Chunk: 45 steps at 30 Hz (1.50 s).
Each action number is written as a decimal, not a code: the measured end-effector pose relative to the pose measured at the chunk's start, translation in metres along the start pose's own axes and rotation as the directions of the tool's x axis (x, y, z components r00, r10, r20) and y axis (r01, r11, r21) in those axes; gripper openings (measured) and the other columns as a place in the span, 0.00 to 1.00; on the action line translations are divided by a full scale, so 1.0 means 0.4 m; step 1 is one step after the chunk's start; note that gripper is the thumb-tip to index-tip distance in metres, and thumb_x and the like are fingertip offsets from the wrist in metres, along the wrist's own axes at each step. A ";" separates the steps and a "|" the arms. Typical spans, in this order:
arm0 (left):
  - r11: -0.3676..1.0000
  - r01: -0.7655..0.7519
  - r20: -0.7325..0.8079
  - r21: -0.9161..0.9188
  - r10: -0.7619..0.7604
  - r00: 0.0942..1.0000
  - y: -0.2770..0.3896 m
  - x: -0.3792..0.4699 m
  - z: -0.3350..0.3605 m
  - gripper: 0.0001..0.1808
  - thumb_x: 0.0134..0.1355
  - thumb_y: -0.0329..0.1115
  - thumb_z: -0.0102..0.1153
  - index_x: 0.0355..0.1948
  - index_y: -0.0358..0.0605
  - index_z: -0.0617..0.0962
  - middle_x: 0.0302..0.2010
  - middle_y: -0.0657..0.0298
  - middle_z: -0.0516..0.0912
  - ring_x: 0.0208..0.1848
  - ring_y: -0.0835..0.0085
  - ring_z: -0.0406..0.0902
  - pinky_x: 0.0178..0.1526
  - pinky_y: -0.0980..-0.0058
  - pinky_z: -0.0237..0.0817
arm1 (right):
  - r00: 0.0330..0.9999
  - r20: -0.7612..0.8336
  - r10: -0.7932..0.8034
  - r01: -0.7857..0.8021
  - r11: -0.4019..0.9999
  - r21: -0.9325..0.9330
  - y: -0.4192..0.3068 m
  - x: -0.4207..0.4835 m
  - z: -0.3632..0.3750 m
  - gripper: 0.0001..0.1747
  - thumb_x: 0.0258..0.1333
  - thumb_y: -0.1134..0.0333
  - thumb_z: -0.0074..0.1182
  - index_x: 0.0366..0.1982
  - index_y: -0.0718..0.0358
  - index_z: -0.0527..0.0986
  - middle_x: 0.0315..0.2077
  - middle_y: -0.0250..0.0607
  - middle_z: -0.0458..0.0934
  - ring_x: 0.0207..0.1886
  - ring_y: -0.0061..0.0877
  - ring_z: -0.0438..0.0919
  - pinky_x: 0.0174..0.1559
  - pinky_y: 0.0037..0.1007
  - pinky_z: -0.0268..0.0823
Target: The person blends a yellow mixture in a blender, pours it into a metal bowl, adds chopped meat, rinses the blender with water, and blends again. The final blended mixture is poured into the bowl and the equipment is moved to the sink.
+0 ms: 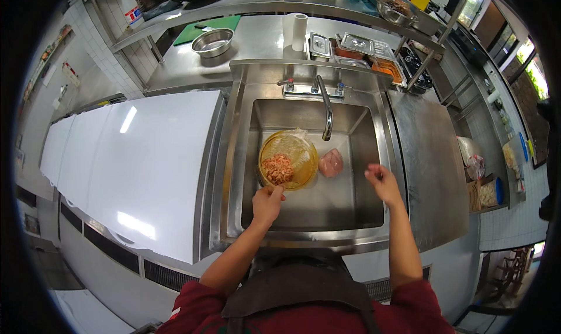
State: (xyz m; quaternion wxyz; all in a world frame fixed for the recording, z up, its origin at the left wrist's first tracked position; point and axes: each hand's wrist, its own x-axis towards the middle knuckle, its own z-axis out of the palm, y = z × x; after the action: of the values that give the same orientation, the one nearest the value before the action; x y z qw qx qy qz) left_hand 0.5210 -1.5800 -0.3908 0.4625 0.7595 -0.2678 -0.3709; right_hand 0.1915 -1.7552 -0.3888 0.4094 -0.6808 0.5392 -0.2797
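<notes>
In the stainless steel sink [307, 211] lies a round yellowish container [302, 158], with small pinkish pieces of food [277, 168], maybe meat or shrimp, at its left side. My left hand [268, 202] is at the container's near rim, thumb and finger close together; whether it grips the rim is unclear. A lump of raw pale pink meat [331, 162], which looks like chicken, lies on the sink floor to the right of the container. Over the sink's right side my right hand [384, 182] is raised with its fingers bent, holding nothing that I can see.
A curved faucet [327, 115] reaches over the sink. Behind stand a steel bowl [212, 42], a green cutting board [228, 23], a paper roll [300, 31] and lidded steel food pans [320, 45]. A white surface [153, 158] adjoins on the left, a steel counter [431, 172] on the right.
</notes>
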 end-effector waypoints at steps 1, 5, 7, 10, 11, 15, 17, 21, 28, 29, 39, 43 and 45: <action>1.000 0.020 -0.007 0.006 -0.020 1.000 0.003 0.005 0.010 0.24 0.60 0.50 0.59 0.25 0.35 0.84 0.23 0.53 0.85 0.30 0.64 0.84 0.39 0.66 0.71 | 0.999 -0.012 -0.031 0.030 0.997 -0.067 0.016 0.082 0.000 0.30 0.59 0.51 0.67 0.52 0.68 0.78 0.37 0.38 0.82 0.40 0.25 0.79 0.46 0.29 0.71; 0.994 0.086 -0.036 0.061 -0.084 0.996 0.041 0.029 0.049 0.24 0.60 0.51 0.60 0.26 0.35 0.84 0.24 0.53 0.86 0.31 0.62 0.85 0.40 0.65 0.72 | 0.994 -0.012 -0.108 0.097 0.930 -0.353 0.043 0.420 0.038 0.40 0.59 0.46 0.64 0.62 0.69 0.70 0.50 0.53 0.81 0.52 0.40 0.81 0.55 0.37 0.71; 0.988 0.130 -0.028 0.086 -0.129 0.991 0.053 0.041 0.064 0.25 0.60 0.51 0.60 0.26 0.35 0.85 0.24 0.53 0.86 0.32 0.61 0.85 0.40 0.65 0.72 | 0.965 0.015 -0.264 0.240 0.850 -0.468 0.044 0.585 0.064 0.43 0.62 0.45 0.60 0.66 0.69 0.66 0.58 0.61 0.76 0.62 0.49 0.74 0.63 0.42 0.66; 0.979 0.186 0.019 0.087 -0.188 0.982 0.046 0.047 0.085 0.25 0.61 0.52 0.60 0.27 0.35 0.85 0.25 0.53 0.86 0.32 0.62 0.85 0.40 0.65 0.72 | 0.943 0.059 -0.328 0.286 0.703 -0.651 0.026 0.779 0.122 0.45 0.65 0.43 0.54 0.70 0.70 0.61 0.64 0.64 0.69 0.69 0.52 0.66 0.70 0.43 0.59; 0.979 0.186 0.033 0.087 -0.190 0.981 0.040 0.048 0.091 0.26 0.62 0.53 0.60 0.27 0.35 0.85 0.25 0.54 0.86 0.31 0.62 0.85 0.40 0.65 0.72 | 0.964 0.065 -0.259 0.230 0.681 -0.695 0.011 0.821 0.140 0.45 0.67 0.43 0.51 0.71 0.70 0.59 0.65 0.65 0.67 0.71 0.53 0.63 0.72 0.43 0.57; 0.982 0.186 0.089 0.045 -0.189 0.978 0.018 0.044 0.108 0.27 0.63 0.54 0.60 0.29 0.35 0.84 0.24 0.56 0.85 0.29 0.68 0.82 0.38 0.68 0.71 | 0.996 0.072 -0.058 0.092 0.588 -0.804 -0.076 0.902 0.150 0.31 0.71 0.46 0.46 0.62 0.61 0.72 0.59 0.55 0.76 0.62 0.48 0.75 0.62 0.45 0.69; 0.985 0.170 0.100 0.036 -0.173 0.980 0.017 0.044 0.119 0.27 0.64 0.54 0.60 0.30 0.34 0.83 0.23 0.59 0.83 0.28 0.71 0.80 0.36 0.69 0.70 | 0.997 0.083 0.002 0.071 0.499 -0.864 -0.116 0.906 0.156 0.26 0.71 0.47 0.46 0.55 0.58 0.77 0.55 0.50 0.80 0.58 0.45 0.80 0.57 0.45 0.73; 0.968 0.234 0.146 0.085 -0.245 0.959 0.026 0.048 0.141 0.27 0.64 0.54 0.61 0.30 0.35 0.83 0.23 0.58 0.83 0.29 0.70 0.81 0.36 0.68 0.70 | 0.993 0.089 -0.077 0.114 0.435 -0.893 -0.146 0.862 0.166 0.24 0.72 0.48 0.43 0.46 0.57 0.82 0.47 0.50 0.84 0.51 0.46 0.83 0.52 0.46 0.75; 0.977 0.198 0.086 0.083 -0.205 0.975 0.047 0.039 0.155 0.27 0.64 0.54 0.61 0.29 0.34 0.82 0.24 0.56 0.84 0.30 0.65 0.83 0.38 0.66 0.72 | 0.997 -0.036 0.075 -0.067 0.484 -0.873 -0.196 0.857 0.247 0.19 0.68 0.63 0.42 0.48 0.60 0.81 0.51 0.50 0.84 0.54 0.45 0.83 0.53 0.43 0.76; 0.973 0.208 0.083 0.099 -0.216 0.973 0.050 0.035 0.151 0.27 0.64 0.54 0.61 0.29 0.34 0.82 0.24 0.56 0.84 0.30 0.64 0.83 0.38 0.66 0.72 | 0.994 -0.052 0.097 -0.094 0.494 -0.864 -0.200 0.858 0.251 0.19 0.68 0.62 0.42 0.49 0.59 0.81 0.51 0.50 0.84 0.54 0.44 0.83 0.54 0.43 0.76; 0.950 0.230 0.176 0.213 -0.268 0.947 0.073 0.011 0.081 0.28 0.62 0.56 0.60 0.28 0.34 0.83 0.20 0.53 0.82 0.27 0.60 0.83 0.36 0.63 0.72 | 0.990 -0.066 0.123 -0.117 0.471 -0.874 -0.220 0.852 0.255 0.17 0.66 0.64 0.47 0.49 0.58 0.84 0.52 0.44 0.84 0.55 0.40 0.83 0.53 0.41 0.76; 0.945 0.189 0.234 0.267 -0.254 0.939 0.057 0.010 0.065 0.28 0.61 0.55 0.60 0.27 0.34 0.83 0.20 0.54 0.81 0.27 0.61 0.83 0.36 0.64 0.71 | 0.988 -0.086 0.129 -0.139 0.493 -0.859 -0.231 0.847 0.253 0.17 0.65 0.65 0.49 0.49 0.58 0.84 0.52 0.45 0.84 0.56 0.40 0.83 0.53 0.40 0.76; 0.963 0.168 0.263 0.213 -0.222 0.939 0.043 0.012 0.063 0.28 0.60 0.55 0.60 0.27 0.34 0.83 0.19 0.54 0.81 0.26 0.61 0.82 0.36 0.64 0.71 | 0.989 -0.023 0.145 -0.090 0.474 -0.876 -0.232 0.844 0.245 0.21 0.68 0.61 0.42 0.51 0.59 0.82 0.53 0.47 0.83 0.57 0.42 0.82 0.56 0.42 0.74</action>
State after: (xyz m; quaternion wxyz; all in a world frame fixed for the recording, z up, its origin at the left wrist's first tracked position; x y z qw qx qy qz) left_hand 0.5023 -1.6037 -0.3841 0.3065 0.7611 -0.2883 -0.4936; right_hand 0.4073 -2.0477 -0.3795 0.0392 -0.7629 0.6403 0.0806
